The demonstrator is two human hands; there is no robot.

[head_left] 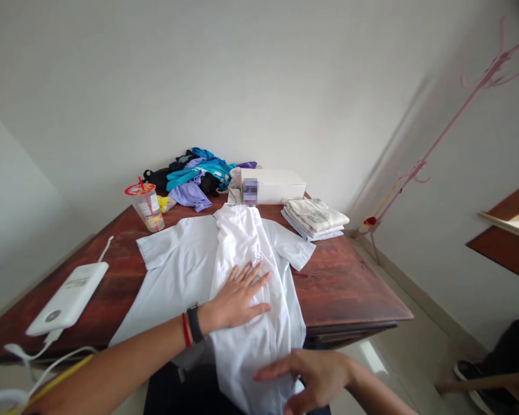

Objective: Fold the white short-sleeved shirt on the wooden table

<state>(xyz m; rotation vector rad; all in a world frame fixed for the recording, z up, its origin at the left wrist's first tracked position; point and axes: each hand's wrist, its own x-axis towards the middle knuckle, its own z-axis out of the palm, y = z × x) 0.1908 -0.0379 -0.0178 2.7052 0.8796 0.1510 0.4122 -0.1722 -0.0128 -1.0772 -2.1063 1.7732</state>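
A pale blue-white short-sleeved shirt (177, 271) lies spread on the dark wooden table (350, 288), its right side folded over toward the middle. My left hand (237, 297) lies flat on the folded part, fingers stretched out and apart; a black watch and a red band sit on that wrist. My right hand (307, 377) hovers low over the shirt's hem near the table's front edge, fingers extended and slightly blurred, holding nothing.
At the back: a heap of coloured clothes (196, 176), a white box (272, 184), a stack of folded garments (315, 219), and a plastic cup with a red lid (147, 206). A white power bank (69, 297) with cable lies left. A pink coat stand (436, 138) stands right.
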